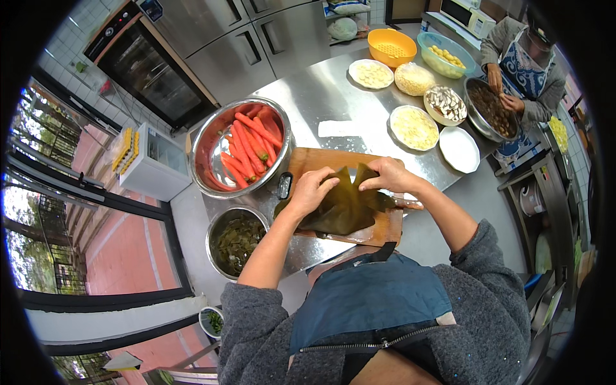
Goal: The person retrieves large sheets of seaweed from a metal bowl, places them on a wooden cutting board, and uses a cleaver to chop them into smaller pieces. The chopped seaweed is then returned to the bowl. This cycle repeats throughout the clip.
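Both my hands hold a large dark-green sheet of kelp [342,209] over a wooden cutting board [315,159]. My left hand [312,188] pinches its upper left edge between thumb and fingers. On the other side, my right hand [392,174] grips the upper right edge, where a notch or split shows between the hands. A knife lies partly beneath the kelp, its wooden handle [410,204] pointing right past the board's edge. Left of the board stands a steel bowl [211,236] with cut kelp pieces [236,245]. The kelp hides much of the board and the knife blade.
A large steel basin [204,154] of carrots [248,144] stands at the left. Several plates and bowls of cut food fill the table's [308,96] far right. There, a co-worker's hands [503,94] work over a steel bowl [512,132]. A black-handled object [285,185] lies beside the board.
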Motion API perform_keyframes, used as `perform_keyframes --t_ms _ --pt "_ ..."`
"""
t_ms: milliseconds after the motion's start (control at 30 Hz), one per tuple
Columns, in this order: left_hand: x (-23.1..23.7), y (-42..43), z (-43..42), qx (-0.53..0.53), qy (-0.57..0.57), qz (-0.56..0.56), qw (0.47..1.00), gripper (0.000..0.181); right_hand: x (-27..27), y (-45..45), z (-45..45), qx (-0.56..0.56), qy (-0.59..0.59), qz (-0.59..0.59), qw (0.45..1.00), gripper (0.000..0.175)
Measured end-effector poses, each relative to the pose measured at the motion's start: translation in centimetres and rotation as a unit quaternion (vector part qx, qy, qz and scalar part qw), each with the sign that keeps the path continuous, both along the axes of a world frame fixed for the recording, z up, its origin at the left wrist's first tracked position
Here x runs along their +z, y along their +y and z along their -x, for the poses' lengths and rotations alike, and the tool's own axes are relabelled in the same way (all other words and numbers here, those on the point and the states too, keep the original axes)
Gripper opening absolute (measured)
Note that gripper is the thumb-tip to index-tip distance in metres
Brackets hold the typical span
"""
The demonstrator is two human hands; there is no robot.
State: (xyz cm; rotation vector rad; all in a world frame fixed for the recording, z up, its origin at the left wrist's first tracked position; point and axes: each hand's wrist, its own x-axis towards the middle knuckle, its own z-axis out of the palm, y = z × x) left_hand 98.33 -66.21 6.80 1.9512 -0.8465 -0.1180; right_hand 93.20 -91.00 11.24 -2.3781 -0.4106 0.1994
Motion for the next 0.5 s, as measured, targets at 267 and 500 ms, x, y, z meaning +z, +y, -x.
perform_keyframes --t_ms 267,500 --pt "1.5 2.2 -1.7 0.161 -0.014 0.126 0.979 0.017 -1.0 -4.4 1.3 -0.165 0.003 -0.25 0.954 0.017" --pt "7.8 7.7 -4.1 0.243 -0.073 0.11 0.961 0.016 -2.7 -11.7 1.9 -0.279 -0.084 -0.352 0.89 0.023"
